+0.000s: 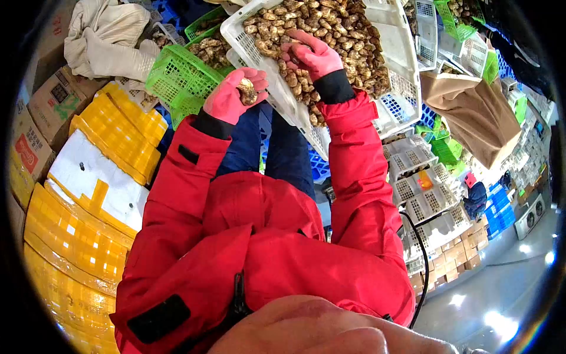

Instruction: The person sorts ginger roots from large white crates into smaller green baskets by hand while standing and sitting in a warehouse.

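The red jacket (265,265) stretches both sleeves forward, left hand (232,94) cradling a mushroom (247,92), right hand (314,57) curled, apparently around another mushroom (300,54).

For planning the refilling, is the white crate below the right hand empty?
Not empty: brown mushrooms are piled across much of the white crate, including below the right hand.

Free air between left hand (236,94) and right hand (317,56) over white crate (239,39) rim, green basket (180,79) just left.
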Motion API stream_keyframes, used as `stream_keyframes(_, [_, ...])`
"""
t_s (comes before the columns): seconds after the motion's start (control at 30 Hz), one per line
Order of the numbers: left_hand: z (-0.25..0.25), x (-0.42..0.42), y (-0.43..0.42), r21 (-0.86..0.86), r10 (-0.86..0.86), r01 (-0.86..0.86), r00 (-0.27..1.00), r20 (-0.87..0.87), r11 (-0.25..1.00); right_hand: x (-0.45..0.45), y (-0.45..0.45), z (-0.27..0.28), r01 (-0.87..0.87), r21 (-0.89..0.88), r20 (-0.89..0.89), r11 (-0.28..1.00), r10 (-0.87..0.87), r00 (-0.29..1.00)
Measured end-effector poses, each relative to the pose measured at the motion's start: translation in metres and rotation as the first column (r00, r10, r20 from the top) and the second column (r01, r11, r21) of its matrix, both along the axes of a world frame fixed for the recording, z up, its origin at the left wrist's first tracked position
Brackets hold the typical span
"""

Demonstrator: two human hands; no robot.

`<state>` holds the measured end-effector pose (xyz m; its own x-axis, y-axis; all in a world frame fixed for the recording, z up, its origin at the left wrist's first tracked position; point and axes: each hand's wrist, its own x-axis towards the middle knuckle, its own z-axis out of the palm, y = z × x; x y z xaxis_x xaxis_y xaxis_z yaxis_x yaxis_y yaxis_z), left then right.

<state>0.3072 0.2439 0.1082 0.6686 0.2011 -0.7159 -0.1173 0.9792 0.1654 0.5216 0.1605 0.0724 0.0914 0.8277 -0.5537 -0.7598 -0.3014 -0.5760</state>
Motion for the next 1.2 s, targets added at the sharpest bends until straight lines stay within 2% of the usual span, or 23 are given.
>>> stream_keyframes(0.07, [-0.002, 0.0, -0.002, 0.014, -0.012, 0.012, 1.0, 0.015, 1.0, 0.006, -0.012, 0.007, -0.016, -0.086, 0.026, 0.996, 0.019, 0.999])
stream_keyframes(0.13, [-0.002, 0.001, -0.005, 0.029, -0.041, 0.041, 0.999, 0.005, 0.999, 0.006, -0.021, 0.003, -0.005, -0.116, -0.032, 0.993, 0.002, 0.999])
stream_keyframes(0.2, [-0.001, 0.003, -0.005, 0.053, -0.089, 0.09, 0.996, -0.031, 0.995, -0.004, -0.023, 0.0, 0.056, -0.014, -0.034, 0.998, -0.056, 0.998])
stream_keyframes(0.27, [0.001, 0.006, -0.005, 0.071, -0.138, 0.142, 0.989, -0.054, 0.987, -0.009, -0.025, 0.006, -0.026, -0.021, 0.108, 0.999, 0.029, 0.994])
stream_keyframes(0.33, [0.004, 0.008, -0.006, 0.085, -0.162, 0.168, 0.984, -0.074, 0.982, -0.011, -0.024, 0.017, -0.034, -0.021, 0.027, 0.999, 0.035, 0.999])
stream_keyframes(0.47, [0.003, 0.009, -0.009, 0.117, -0.203, 0.214, 0.974, -0.1, 0.97, -0.012, -0.03, 0.025, -0.157, -0.047, 0.061, 0.987, 0.159, 0.985])
stream_keyframes(0.53, [0.002, 0.01, -0.009, 0.127, -0.243, 0.259, 0.961, -0.13, 0.957, -0.015, -0.033, 0.03, -0.133, -0.094, 0.043, 0.987, 0.137, 0.99])
stream_keyframes(0.6, [0.005, 0.014, -0.01, 0.13, -0.281, 0.304, 0.945, -0.165, 0.944, -0.026, -0.033, 0.026, -0.097, -0.074, 0.329, 0.992, 0.117, 0.937])
stream_keyframes(0.67, [-0.009, 0.012, -0.015, 0.193, -0.275, 0.288, 0.957, -0.091, 0.938, -0.037, -0.029, 0.029, -0.1, -0.098, 0.561, 0.99, 0.138, 0.816])
stream_keyframes(0.73, [-0.012, 0.012, -0.019, 0.267, -0.271, 0.284, 0.959, -0.085, 0.921, -0.05, -0.024, 0.046, -0.125, -0.177, 0.723, 0.976, 0.215, 0.657])
stream_keyframes(0.77, [-0.009, 0.017, -0.021, 0.312, -0.267, 0.29, 0.957, -0.116, 0.905, -0.057, -0.022, 0.05, -0.119, -0.097, 0.707, 0.988, 0.152, 0.691])
stream_keyframes(0.8, [-0.005, 0.02, -0.022, 0.355, -0.26, 0.296, 0.955, -0.145, 0.887, -0.055, -0.018, 0.06, -0.191, -0.05, 0.87, 0.98, 0.137, 0.474])
stream_keyframes(0.83, [0.003, 0.024, -0.018, 0.375, -0.27, 0.334, 0.939, -0.214, 0.865, -0.051, -0.02, 0.057, -0.196, -0.048, 0.821, 0.979, 0.151, 0.551])
stream_keyframes(0.87, [0.004, 0.024, -0.016, 0.344, -0.271, 0.316, 0.947, -0.173, 0.884, -0.045, -0.022, 0.053, -0.202, -0.045, 0.766, 0.978, 0.164, 0.622])
stream_keyframes(0.9, [0.003, 0.024, -0.015, 0.314, -0.269, 0.297, 0.954, -0.131, 0.902, -0.031, -0.017, 0.058, -0.189, -0.115, 0.747, 0.975, 0.21, 0.631])
stream_keyframes(0.93, [0.002, 0.024, -0.013, 0.284, -0.264, 0.279, 0.96, -0.089, 0.918, -0.02, -0.018, 0.047, -0.141, -0.227, 0.777, 0.964, 0.266, 0.57])
stream_keyframes(1.0, [0.005, 0.025, -0.012, 0.231, -0.247, 0.276, 0.958, -0.149, 0.933, 0.006, -0.017, 0.007, -0.093, -0.258, 0.944, 0.962, 0.271, 0.189])
stream_keyframes(1.03, [0.004, 0.024, -0.012, 0.196, -0.231, 0.26, 0.96, -0.158, 0.945, 0.021, -0.018, -0.03, -0.057, -0.428, 0.897, 0.902, 0.417, -0.146])
stream_keyframes(1.07, [0.003, 0.022, -0.012, 0.161, -0.219, 0.246, 0.961, -0.168, 0.956, 0.029, -0.014, -0.049, -0.151, -0.54, 0.838, 0.828, 0.512, -0.187])
stream_keyframes(1.13, [0.004, 0.019, -0.011, 0.134, -0.205, 0.232, 0.96, -0.188, 0.963, 0.032, -0.011, -0.067, -0.153, -0.729, 0.661, 0.667, 0.63, -0.407])
stream_keyframes(1.2, [0.003, 0.016, -0.007, 0.119, -0.181, 0.198, 0.974, -0.138, 0.973, 0.051, -0.015, -0.072, -0.075, -0.637, 0.754, 0.767, 0.601, -0.265])
